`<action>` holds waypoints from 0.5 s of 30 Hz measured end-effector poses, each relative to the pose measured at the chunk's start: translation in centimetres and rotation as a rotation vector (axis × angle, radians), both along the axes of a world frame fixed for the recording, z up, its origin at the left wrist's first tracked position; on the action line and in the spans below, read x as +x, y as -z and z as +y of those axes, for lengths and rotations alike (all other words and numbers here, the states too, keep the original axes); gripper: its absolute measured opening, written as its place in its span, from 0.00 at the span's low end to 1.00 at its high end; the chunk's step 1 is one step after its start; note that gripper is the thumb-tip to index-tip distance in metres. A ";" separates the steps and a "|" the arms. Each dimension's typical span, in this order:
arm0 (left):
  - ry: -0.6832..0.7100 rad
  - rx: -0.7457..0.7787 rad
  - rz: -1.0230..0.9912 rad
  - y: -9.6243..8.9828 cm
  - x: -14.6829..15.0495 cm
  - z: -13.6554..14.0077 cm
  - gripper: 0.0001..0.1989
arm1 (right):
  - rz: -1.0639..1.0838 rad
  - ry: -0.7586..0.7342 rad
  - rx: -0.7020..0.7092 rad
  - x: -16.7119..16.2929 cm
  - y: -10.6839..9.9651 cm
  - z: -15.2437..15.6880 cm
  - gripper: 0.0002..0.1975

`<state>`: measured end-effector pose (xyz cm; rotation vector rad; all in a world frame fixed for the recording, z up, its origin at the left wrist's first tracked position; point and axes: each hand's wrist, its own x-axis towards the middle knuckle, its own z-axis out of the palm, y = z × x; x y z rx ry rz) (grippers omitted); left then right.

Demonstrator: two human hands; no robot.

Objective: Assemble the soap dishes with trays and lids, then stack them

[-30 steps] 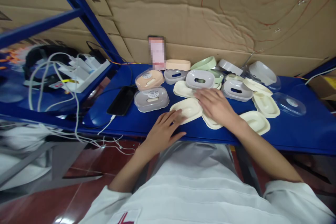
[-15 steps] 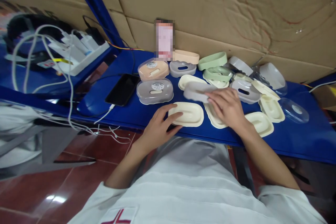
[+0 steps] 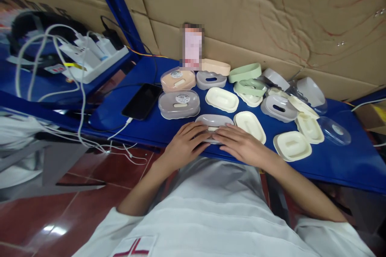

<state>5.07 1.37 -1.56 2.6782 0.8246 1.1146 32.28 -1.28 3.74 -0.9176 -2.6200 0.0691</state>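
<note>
A grey oval box with a clear plastic lid and a round white label (image 3: 179,106) sits on a blue tabletop (image 3: 350,160). Nearer the person than that lidded grey box, and to its right, a shallow grey oval plastic tray (image 3: 214,119) lies under both hands, a pale strip showing in its middle slot.

The left hand (image 3: 187,141) lies over the tray's left end, its fingers a little apart and the thumb set off from them near the front edge. The right hand (image 3: 239,142) covers the right end, its fingers nearly together. Both touch the tray; whether they clamp it cannot be told.

Right of the lidded grey box and slightly farther from the person is a cream oval plastic dish (image 3: 222,99). Farther right of the box and nearer the person are a second cream dish (image 3: 249,127), beside the right hand, and a squarer cream dish (image 3: 292,145). A peach oval box under a clear lid (image 3: 177,81) sits just behind the lidded grey box, and a black phone with a dark screen (image 3: 141,101) lies to its left.
</note>
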 end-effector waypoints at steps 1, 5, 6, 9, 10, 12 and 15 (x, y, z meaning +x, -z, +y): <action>0.001 -0.008 -0.005 0.0 0.0 0.0 0.14 | -0.003 -0.007 0.008 0.4 -0.6 1.2 0.19; 0.007 -0.036 -0.017 -0.2 0.0 0.0 0.12 | -0.140 0.143 0.057 1.6 -2.3 8.6 0.21; 0.007 -0.035 -0.022 -0.2 0.0 0.0 0.13 | -0.213 0.208 0.069 1.5 -2.4 10.7 0.22; -0.002 -0.022 -0.039 -0.5 0.1 -0.1 0.13 | -0.408 0.369 0.112 -0.2 -2.2 15.5 0.28; -0.003 -0.020 -0.040 -0.6 0.1 -0.1 0.13 | -0.445 0.410 0.123 -1.0 -2.1 16.5 0.29; -0.001 -0.022 -0.033 -0.7 0.1 -0.1 0.12 | -0.474 0.490 0.130 -2.5 -2.2 17.6 0.31; 0.001 -0.025 -0.024 -0.6 0.1 -0.2 0.12 | -0.481 0.555 0.113 -3.8 -2.7 18.1 0.31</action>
